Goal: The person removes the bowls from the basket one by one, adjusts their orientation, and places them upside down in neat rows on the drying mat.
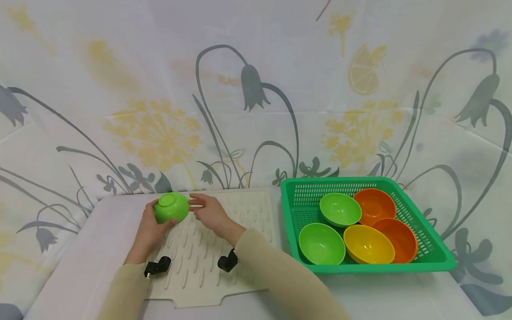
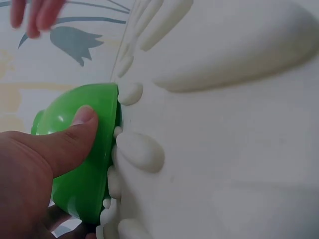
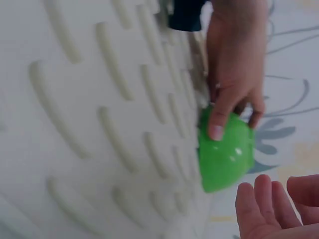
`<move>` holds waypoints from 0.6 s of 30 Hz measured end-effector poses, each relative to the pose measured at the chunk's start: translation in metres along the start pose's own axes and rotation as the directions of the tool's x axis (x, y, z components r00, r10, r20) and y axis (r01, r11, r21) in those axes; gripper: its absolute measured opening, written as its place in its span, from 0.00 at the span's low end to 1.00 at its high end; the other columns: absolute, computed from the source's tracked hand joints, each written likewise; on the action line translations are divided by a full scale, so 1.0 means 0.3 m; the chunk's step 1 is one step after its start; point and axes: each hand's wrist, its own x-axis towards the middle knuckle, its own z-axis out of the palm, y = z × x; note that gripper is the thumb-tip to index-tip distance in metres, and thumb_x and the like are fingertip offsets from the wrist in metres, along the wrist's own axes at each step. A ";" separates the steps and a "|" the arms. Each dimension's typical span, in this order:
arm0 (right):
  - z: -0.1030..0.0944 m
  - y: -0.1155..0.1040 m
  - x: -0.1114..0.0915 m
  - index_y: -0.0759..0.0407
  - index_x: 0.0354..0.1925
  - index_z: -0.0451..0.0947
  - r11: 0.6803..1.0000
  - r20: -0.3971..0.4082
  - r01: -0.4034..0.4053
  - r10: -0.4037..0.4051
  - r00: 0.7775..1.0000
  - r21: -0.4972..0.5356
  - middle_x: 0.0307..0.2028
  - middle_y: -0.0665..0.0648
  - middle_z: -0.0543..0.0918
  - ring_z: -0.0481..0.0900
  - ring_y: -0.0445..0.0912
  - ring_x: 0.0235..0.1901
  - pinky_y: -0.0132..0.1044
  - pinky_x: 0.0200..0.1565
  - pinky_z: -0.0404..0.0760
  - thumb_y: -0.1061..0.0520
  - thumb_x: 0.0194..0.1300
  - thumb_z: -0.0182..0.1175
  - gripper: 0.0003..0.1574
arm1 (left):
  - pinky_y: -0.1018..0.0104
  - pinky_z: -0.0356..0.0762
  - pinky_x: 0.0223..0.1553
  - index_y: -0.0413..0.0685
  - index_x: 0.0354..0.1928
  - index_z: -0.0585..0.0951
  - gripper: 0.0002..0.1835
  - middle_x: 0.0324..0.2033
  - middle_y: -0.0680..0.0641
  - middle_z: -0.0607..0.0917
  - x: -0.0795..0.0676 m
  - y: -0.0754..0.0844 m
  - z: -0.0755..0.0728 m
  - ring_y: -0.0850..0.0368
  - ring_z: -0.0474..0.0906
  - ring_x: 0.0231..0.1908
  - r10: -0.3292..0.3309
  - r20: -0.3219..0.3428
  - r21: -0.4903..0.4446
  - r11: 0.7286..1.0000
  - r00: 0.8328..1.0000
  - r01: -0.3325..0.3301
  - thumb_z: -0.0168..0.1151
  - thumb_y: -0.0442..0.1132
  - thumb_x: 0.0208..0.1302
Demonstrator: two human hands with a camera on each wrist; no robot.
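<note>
A green bowl [image 1: 171, 207] is upside down at the far left of the beige ridged mat [image 1: 224, 284], its foot ring facing up. In the left wrist view the rim of the green bowl [image 2: 94, 159] lies right at the mat's raised ridges. My left hand [image 1: 153, 226] grips the bowl from its left side, thumb on the near wall and fingers round the far side. My right hand [image 1: 211, 215] is just right of the bowl, fingers extended and loosely spread, holding nothing. The right wrist view shows a gap between those fingers [image 3: 264, 204] and the bowl.
To the right stands a green plastic basket [image 1: 408, 268] holding two green bowls [image 1: 322, 244], a yellow bowl [image 1: 369, 245] and two orange bowls [image 1: 376, 206], all with openings up. Behind the white table [image 1: 92, 240] hangs a flower-patterned cloth [image 1: 256, 133].
</note>
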 end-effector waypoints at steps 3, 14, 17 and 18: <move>-0.026 -0.047 -0.009 0.58 0.67 0.73 1.000 -0.029 0.017 -0.018 0.999 -0.012 0.56 0.57 0.82 0.82 0.47 0.53 0.40 0.51 0.81 0.73 0.68 0.51 0.31 | 0.37 0.51 0.69 0.29 0.74 0.44 0.49 0.69 0.23 0.54 -0.004 -0.004 -0.001 0.28 0.51 0.70 -0.005 -0.004 0.000 1.000 1.000 0.005 0.67 0.35 0.64; -0.171 -0.222 -0.089 0.57 0.67 0.73 0.996 0.025 0.054 -0.053 0.998 -0.066 0.58 0.58 0.80 0.79 0.48 0.56 0.42 0.55 0.80 0.69 0.71 0.53 0.28 | 0.34 0.51 0.68 0.29 0.74 0.44 0.48 0.68 0.21 0.53 -0.011 -0.005 -0.010 0.26 0.51 0.69 0.019 -0.002 0.003 1.000 1.000 -0.019 0.66 0.34 0.65; -0.248 -0.252 -0.126 0.59 0.68 0.71 0.993 0.054 0.079 -0.074 0.996 -0.089 0.60 0.60 0.78 0.77 0.51 0.59 0.44 0.58 0.77 0.68 0.72 0.53 0.27 | 0.34 0.52 0.68 0.31 0.75 0.43 0.48 0.69 0.22 0.53 -0.010 0.000 -0.001 0.27 0.50 0.69 0.011 0.011 -0.005 1.000 1.000 -0.011 0.66 0.35 0.65; -0.281 -0.255 -0.137 0.59 0.67 0.71 0.991 0.060 0.088 -0.082 0.995 -0.099 0.60 0.60 0.78 0.77 0.52 0.59 0.45 0.59 0.77 0.68 0.72 0.53 0.27 | 0.34 0.52 0.67 0.31 0.75 0.43 0.48 0.69 0.22 0.52 -0.010 0.003 0.004 0.27 0.50 0.69 0.006 0.020 -0.006 1.000 1.000 -0.006 0.66 0.36 0.66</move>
